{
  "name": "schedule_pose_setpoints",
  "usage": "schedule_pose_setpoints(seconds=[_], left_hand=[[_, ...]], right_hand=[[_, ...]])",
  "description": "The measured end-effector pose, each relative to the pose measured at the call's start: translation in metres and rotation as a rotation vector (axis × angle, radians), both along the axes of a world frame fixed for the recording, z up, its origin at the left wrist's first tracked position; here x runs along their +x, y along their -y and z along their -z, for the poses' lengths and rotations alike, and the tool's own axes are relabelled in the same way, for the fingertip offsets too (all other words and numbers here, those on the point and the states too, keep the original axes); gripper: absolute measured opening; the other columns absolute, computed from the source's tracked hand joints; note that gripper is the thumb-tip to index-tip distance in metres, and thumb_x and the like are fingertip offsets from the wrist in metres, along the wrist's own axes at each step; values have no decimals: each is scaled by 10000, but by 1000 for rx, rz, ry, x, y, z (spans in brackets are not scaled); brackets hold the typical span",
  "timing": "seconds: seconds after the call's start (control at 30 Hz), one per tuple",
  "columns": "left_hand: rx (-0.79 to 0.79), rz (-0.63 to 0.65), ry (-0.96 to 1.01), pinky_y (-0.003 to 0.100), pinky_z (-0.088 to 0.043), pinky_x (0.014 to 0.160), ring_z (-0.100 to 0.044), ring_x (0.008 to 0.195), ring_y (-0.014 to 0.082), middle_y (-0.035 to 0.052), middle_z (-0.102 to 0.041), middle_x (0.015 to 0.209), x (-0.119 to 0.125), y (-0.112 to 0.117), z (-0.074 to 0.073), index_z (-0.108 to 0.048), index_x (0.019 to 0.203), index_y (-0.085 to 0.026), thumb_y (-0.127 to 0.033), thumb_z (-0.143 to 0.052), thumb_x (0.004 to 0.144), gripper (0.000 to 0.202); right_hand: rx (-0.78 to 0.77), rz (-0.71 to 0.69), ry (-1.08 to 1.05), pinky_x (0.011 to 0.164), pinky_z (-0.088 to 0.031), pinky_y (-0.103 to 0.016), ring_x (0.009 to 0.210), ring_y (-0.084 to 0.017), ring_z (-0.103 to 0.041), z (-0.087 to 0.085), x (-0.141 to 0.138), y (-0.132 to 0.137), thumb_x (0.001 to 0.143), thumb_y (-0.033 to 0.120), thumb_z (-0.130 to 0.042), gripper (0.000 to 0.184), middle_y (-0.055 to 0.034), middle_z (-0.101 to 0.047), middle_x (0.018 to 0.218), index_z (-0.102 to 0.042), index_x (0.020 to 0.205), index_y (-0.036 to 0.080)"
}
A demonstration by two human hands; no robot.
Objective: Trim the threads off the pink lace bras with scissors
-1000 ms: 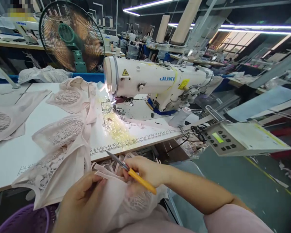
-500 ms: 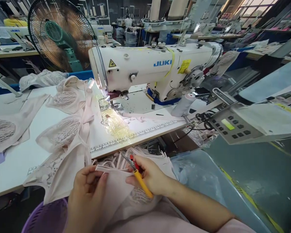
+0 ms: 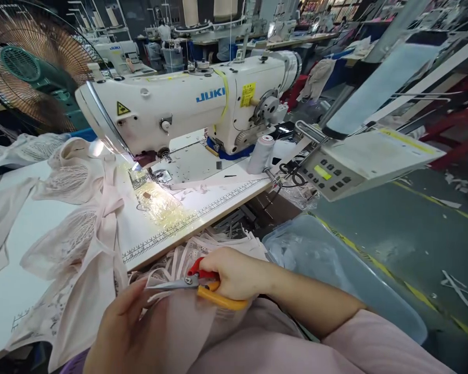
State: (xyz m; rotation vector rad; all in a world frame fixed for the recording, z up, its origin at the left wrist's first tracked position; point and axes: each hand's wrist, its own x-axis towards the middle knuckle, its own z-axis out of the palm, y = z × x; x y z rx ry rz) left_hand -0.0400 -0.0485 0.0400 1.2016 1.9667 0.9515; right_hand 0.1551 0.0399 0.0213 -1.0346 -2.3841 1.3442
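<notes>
My right hand (image 3: 236, 272) grips a pair of scissors (image 3: 195, 283) with one red and one orange handle. Their blades point left along the upper edge of a pale pink bra (image 3: 191, 317). At that edge my left hand (image 3: 128, 324) is closed on the fabric, close to the blade tips; part of its fingers is blurred. The bra hangs over my lap, and its lower part blends with my pink clothing. More pink straps and lace pieces (image 3: 183, 254) bunch up behind the scissors, below the table edge.
A white JUKI sewing machine (image 3: 179, 104) stands on the table (image 3: 152, 244). Several pink bras (image 3: 68, 234) lie at the left. A control box (image 3: 331, 171) and a thread cone (image 3: 261, 155) are right of the machine. Below sits a clear plastic bin (image 3: 315, 254). A fan (image 3: 35, 67) stands behind.
The scissors have turned from pointing up to lying along the fabric edge, blades leftward. My left hand has come closer to the blades. The view has shifted to the right.
</notes>
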Motion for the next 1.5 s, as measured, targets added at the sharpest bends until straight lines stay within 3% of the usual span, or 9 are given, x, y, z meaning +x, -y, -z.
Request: schedule_pose_setpoints(seconds=[0.13, 0.33, 0.5, 0.6, 0.7, 0.9, 1.03, 1.3, 1.5], left_hand=[[-58, -39, -25, 354, -546, 840, -656, 1023, 274, 93, -674, 1142, 7, -3, -7, -478, 1164, -276, -487, -640, 681, 552], [6, -118, 6, 234, -523, 669, -693, 812, 195, 21, -739, 907, 12, -7, -18, -510, 1125, -288, -484, -645, 660, 522], [63, -103, 96, 207, -500, 579, -665, 719, 171, 8, -733, 857, 2, -9, -8, -611, 1071, -253, -510, -684, 650, 499], [133, -45, 264, 197, -507, 612, -654, 730, 163, 14, -717, 806, -2, -12, 1, -648, 962, -215, -431, -732, 645, 392], [187, -54, 340, 198, -494, 602, -628, 688, 152, 1, -679, 727, 1, -14, 3, -654, 854, -203, -358, -733, 658, 262], [167, -68, 417, 188, -459, 622, -582, 669, 129, -21, -647, 684, 10, -14, -4, -630, 788, -203, -317, -699, 689, 166], [174, -70, 419, 188, -460, 640, -579, 677, 126, -27, -645, 685, 8, -15, -1, -622, 773, -206, -298, -669, 709, 122], [187, 137, 373, 244, -490, 732, -618, 813, 182, 23, -678, 818, -9, -21, 11, -666, 822, -201, -292, -651, 719, 138], [179, 130, 438, 212, -446, 584, -555, 667, 145, -9, -603, 703, -7, -19, 13, -634, 717, -204, -286, -636, 727, 83]], right_hand=[[-11, 85, -63, 449, -224, -215, 485, -72, -260, -2, 9, -1, 579, 541, -766, 526, 76, -305, 499, -391, 511, 180], [-58, 270, -435, 506, -308, -216, 549, -84, -350, -3, 6, 6, 657, 539, -703, 451, 40, -431, 621, -451, 598, 169], [-50, 425, -520, 495, -323, -223, 534, -94, -363, 12, -3, 20, 708, 414, -657, 341, 35, -405, 598, -432, 602, 180], [-16, 535, -545, 512, -364, -240, 536, -108, -400, 24, -8, 26, 720, 380, -647, 255, 25, -440, 596, -505, 650, 180], [-86, 615, -575, 535, -421, -264, 553, -129, -454, 30, -10, 28, 697, 420, -676, 258, 5, -509, 630, -588, 757, 185], [-243, 542, -567, 537, -409, -244, 581, -125, -451, 29, -8, 23, 667, 401, -712, 269, 5, -520, 648, -572, 743, 185], [-283, 496, -587, 550, -383, -233, 589, -114, -429, 30, -8, 22, 686, 381, -702, 257, 6, -512, 663, -554, 723, 174], [-273, 474, -587, 646, -418, -269, 669, -149, -497, 40, -5, 23, 716, 346, -693, 209, -20, -557, 725, -578, 731, 172], [-271, 491, -562, 615, -398, -261, 655, -145, -498, 43, -7, 25, 707, 303, -703, 193, -27, -569, 731, -574, 756, 167]])
